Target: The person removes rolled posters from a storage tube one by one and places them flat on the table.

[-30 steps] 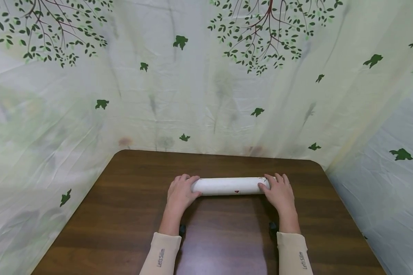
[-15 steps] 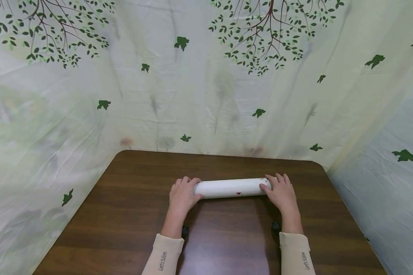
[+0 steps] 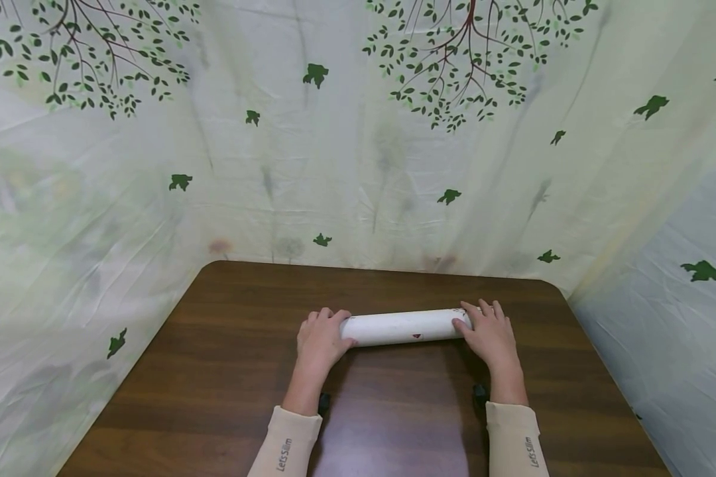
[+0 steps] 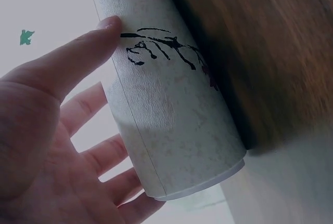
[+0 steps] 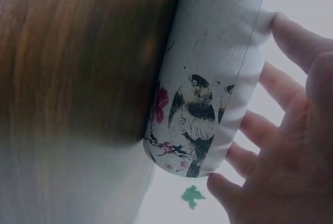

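Head-high, we are looking down across the table (image 3: 406, 411) to its far edge; from both wrists, closely facing the same roll (image 3: 402, 328).

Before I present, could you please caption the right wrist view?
Right hand's fingers touching a white cylindrical roll printed with dark birds and pink blossoms.

A: What sort of place do we enter here?
B: A curtained booth (image 3: 83, 265), by our reading; anything beyond it we cannot identify.
A: Our evidence?
B: Pale sheeting (image 3: 352, 165), hung behind and along both sides, printed with leafy branches (image 3: 469, 23) and green leaf-like motifs (image 3: 315, 75); one round-cornered table (image 3: 215, 377), dark-brown wood-grain, standing within.
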